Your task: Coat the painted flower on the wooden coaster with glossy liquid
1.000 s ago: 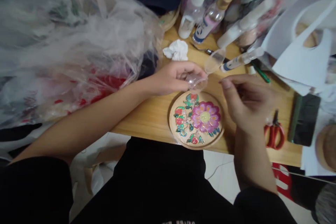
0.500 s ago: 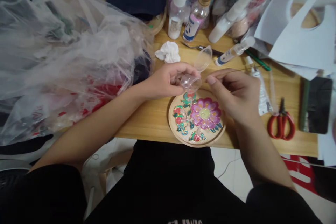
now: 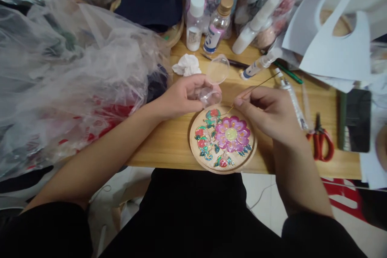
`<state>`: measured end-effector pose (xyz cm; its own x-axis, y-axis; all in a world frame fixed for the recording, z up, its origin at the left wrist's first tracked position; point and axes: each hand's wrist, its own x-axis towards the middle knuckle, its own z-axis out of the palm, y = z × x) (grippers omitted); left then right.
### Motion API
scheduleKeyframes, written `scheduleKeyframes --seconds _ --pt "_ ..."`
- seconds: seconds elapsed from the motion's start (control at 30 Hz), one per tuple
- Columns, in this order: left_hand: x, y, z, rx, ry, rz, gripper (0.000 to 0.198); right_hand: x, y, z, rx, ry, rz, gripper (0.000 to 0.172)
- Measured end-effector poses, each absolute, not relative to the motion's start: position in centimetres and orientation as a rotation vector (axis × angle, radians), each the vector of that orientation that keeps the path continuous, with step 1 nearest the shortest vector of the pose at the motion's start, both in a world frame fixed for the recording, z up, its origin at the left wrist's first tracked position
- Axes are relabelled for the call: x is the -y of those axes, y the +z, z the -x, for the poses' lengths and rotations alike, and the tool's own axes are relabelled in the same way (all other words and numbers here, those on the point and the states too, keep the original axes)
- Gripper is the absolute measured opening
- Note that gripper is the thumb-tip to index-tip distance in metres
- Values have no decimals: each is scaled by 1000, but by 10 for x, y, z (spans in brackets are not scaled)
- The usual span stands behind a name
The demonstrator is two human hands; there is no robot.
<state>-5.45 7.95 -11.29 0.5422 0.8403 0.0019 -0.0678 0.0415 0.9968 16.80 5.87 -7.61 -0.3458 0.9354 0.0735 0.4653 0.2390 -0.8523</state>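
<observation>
A small clear plastic container (image 3: 211,96) with its round lid (image 3: 218,69) flipped up is in my left hand (image 3: 187,96), just above the disc's top edge. My right hand (image 3: 267,109) pinches a thin gold wire (image 3: 260,84), one end sticking up to the right, the other reaching down over the disc. The round wooden disc (image 3: 198,159) lies at the table's front edge. It bears a glossy pink-purple flower (image 3: 232,134) with a pale yellow centre, plus red and teal fruit and leaf shapes outlined in gold.
Behind the hands stand a white-capped bottle (image 3: 195,24) and a gold-capped bottle (image 3: 217,24), near a crumpled tissue (image 3: 186,65). Red-handled scissors (image 3: 323,143), a tube (image 3: 292,98) and a dark phone (image 3: 355,121) lie right. Plastic bags (image 3: 90,60) cover the left.
The view has shifted slightly. The wire in my right hand now tilts down over the disc, and the gap between my hands is wider. The container stays in my left hand.
</observation>
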Motion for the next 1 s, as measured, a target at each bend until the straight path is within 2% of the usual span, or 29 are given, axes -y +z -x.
scheduleKeyframes --seconds 0.4,0.8,1.0 --pt "-79 -114 55 -731 801 -1311 30 -62 -77 -168 1987 888 1350 26" --pt "-79 -115 54 -657 848 -1311 28 -61 -76 -170 1998 906 1395 27" --pt "-79 -117 55 -669 837 -1335 26 -61 -76 -174 1836 890 1295 22"
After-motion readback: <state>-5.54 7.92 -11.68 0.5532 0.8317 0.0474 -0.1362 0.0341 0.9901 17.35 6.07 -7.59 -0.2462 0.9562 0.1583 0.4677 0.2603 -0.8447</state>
